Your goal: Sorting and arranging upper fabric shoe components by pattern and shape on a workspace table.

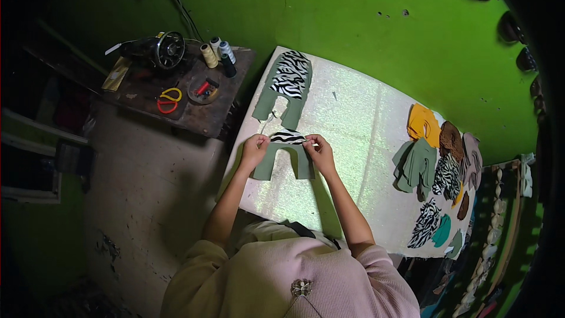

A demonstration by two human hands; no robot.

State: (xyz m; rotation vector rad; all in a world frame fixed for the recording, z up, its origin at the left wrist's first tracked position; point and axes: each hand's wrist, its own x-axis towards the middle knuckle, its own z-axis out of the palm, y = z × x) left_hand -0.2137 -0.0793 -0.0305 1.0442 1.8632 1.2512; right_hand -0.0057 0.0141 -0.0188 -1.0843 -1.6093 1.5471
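My left hand [255, 150] pinches the left end of a zebra-print fabric strip [287, 136]. At its other end my right hand [318, 153] has fingertips closed on the strip. Just below it lies a sage-green fabric piece [265, 166] with an arched cut-out and two legs; the strip covers its upper edge. Whether the two are joined cannot be seen. Farther up the table, a larger zebra-print piece [291, 75] rests on another green fabric piece [265, 104] of similar shape. A thin pale scrap or thread [270, 119] lies between the two sets.
The pale shiny tabletop [347, 112] holds piles at its right: yellow fabric [424, 125], green fabric [419, 165], zebra scraps [425, 224] and a teal scrap [441, 231]. Left stands a dark table [200, 119] with a sewing machine [169, 50], thread cones [209, 56] and scissors [169, 101].
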